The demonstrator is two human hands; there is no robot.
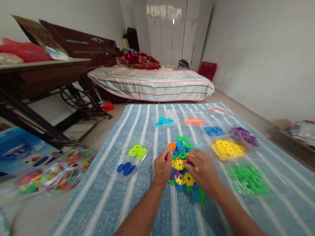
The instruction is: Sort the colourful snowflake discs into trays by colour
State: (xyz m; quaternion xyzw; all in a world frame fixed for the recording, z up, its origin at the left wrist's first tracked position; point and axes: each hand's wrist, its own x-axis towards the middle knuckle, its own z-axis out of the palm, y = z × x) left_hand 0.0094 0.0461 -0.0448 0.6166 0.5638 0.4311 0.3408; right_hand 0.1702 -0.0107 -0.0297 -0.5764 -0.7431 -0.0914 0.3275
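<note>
A pile of flower-shaped plastic discs [179, 165] in mixed colours lies on the striped cloth between my hands. My left hand [162, 167] is at the pile's left edge, fingers curled in and close together; whatever they hold is hidden. Just beyond its fingertips is an orange disc [172, 146]. Over the right side of the pile reaches my right hand [205, 170], its thumb and fingers apart, with a purple disc [190, 163] showing between them. Yellow discs [188, 179] lie in front of the thumb. Part of the pile is covered by my fingers.
Clear tubs hold yellow discs [227, 148], green discs [248, 179], blue discs [213, 131], purple discs [245, 136], orange discs [193, 121] and light-blue discs [164, 121]. At left, one tray [147, 143] has lime discs [137, 151] and dark-blue discs [126, 168]. A bed [152, 83] stands beyond.
</note>
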